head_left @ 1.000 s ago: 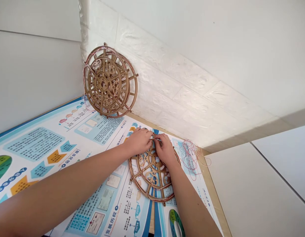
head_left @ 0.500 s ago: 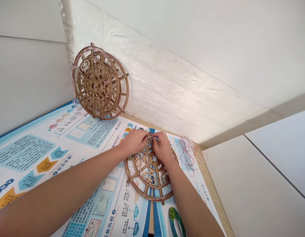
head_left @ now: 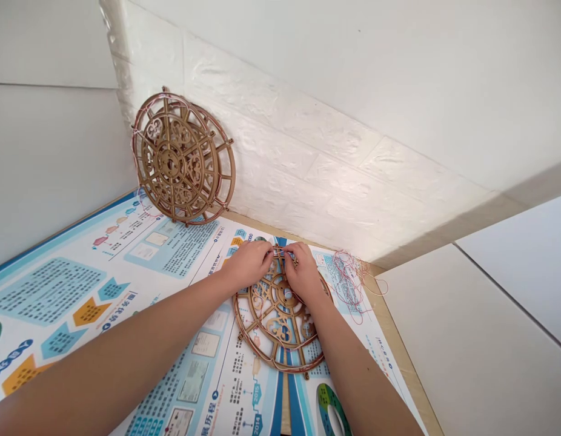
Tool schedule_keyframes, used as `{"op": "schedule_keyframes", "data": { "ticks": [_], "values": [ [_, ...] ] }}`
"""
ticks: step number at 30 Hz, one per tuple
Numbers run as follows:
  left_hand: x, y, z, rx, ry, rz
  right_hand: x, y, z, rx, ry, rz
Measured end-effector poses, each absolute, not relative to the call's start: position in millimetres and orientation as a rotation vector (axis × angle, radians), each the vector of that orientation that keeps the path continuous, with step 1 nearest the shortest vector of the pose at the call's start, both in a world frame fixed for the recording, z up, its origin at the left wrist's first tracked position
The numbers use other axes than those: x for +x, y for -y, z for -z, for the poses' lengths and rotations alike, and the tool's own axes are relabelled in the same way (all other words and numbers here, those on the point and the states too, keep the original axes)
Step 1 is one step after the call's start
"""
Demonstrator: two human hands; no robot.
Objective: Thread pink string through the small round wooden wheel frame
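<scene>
A round brown openwork wheel [head_left: 280, 330] with spokes and scroll patterns lies on the printed sheets, and thin red-and-white string is wound along its rim. At its far edge, my left hand [head_left: 249, 264] is closed in a pinch beside the rim. My right hand [head_left: 302, 270] pinches close by on the other side, its forearm crossing the wheel's right part. A short length of string shows between the fingertips of both hands. The fingers hide exactly how each one grips it.
Several similar wheels [head_left: 183, 160] stand stacked against the white brick-patterned wall [head_left: 280, 133] at back left. A loose tangle of red-and-white string [head_left: 351, 272] lies right of my hands. Printed sheets [head_left: 48, 290] cover the wooden table [head_left: 405, 369]. White panels [head_left: 466, 339] stand at right.
The whole view has shifted slightly. Both hands stay at the wheel's far edge, with only small finger movements; the stacked wheels and the tangle look unmoved.
</scene>
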State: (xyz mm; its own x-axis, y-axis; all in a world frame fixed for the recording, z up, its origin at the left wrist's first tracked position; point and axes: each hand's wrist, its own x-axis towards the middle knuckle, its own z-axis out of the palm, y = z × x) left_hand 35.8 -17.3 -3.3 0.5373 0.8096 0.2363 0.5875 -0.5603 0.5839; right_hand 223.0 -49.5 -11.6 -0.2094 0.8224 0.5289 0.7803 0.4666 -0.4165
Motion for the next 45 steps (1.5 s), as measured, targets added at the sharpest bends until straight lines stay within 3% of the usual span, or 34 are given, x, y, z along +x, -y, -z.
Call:
{"op": "schedule_keyframes", "data": {
  "ticks": [24, 45],
  "values": [
    [33.3, 19.2, -5.3, 2.469, -1.279, -0.436, 228.2, 46.7, 21.1, -1.420, 2.032, -0.109],
    [35.5, 15.9, 4.2, 2.523, -1.230, -0.440, 225.4, 46.5, 19.7, -1.412, 2.048, -0.106]
  ]
}}
